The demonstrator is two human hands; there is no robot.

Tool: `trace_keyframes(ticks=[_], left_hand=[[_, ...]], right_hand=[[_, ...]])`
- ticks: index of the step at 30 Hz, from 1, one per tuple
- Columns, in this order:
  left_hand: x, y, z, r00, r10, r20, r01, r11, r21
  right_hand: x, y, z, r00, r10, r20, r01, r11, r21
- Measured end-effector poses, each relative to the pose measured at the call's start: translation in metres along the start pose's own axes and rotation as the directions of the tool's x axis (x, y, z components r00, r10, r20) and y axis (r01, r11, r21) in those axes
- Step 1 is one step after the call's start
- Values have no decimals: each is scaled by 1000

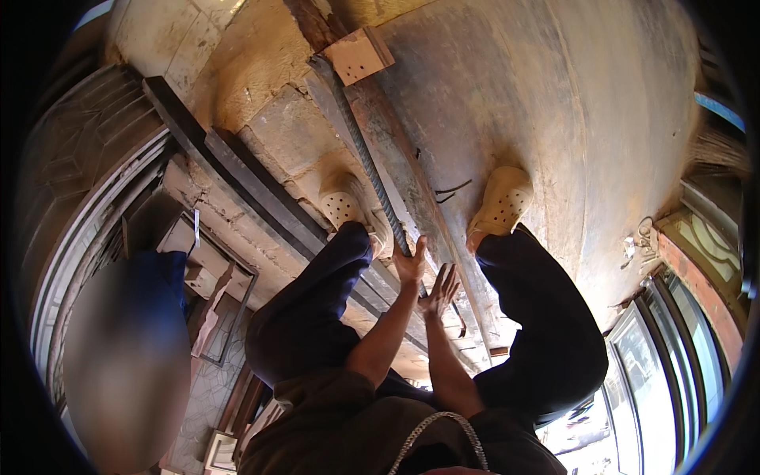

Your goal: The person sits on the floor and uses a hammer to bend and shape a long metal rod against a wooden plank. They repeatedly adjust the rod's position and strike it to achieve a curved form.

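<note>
Both forearms reach up from lower centre. I see my left hand (409, 263) clenched on the steel rod (366, 154), whose long axis runs away toward upper left; my right hand (442, 289), fingers spread and released, hovers just beside it.

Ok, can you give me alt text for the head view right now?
Seen from above, a person crouches over a ribbed steel bar on a dusty floor, left hand gripping it, right hand open beside it. Tan clogs straddle the bar.
</note>
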State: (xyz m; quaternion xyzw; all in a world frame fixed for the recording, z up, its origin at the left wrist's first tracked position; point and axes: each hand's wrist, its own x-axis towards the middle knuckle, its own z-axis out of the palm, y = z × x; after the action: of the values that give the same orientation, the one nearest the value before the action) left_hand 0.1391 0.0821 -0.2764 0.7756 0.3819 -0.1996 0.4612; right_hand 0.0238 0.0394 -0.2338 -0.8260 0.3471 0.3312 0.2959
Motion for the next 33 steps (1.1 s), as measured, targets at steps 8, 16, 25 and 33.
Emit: trace_keyframes(ticks=[8,16,25,33], left_hand=[[8,2,12,998,16,65,-1,975,-220],[4,20,20,1000,-5,16,9,965,-263],[2,22,29,997,6,-72,-22,977,-213],[-7,29,-6,936,-256,240,301,938,-174]], right_hand=[[13,0,9,988,54,-148,-65,995,-70],[15,15,10,991,6,-134,-14,998,-65],[29,4,-5,984,-29,-175,45,995,86],[-34,-38,-15,918,377,-124,-360,923,140]])
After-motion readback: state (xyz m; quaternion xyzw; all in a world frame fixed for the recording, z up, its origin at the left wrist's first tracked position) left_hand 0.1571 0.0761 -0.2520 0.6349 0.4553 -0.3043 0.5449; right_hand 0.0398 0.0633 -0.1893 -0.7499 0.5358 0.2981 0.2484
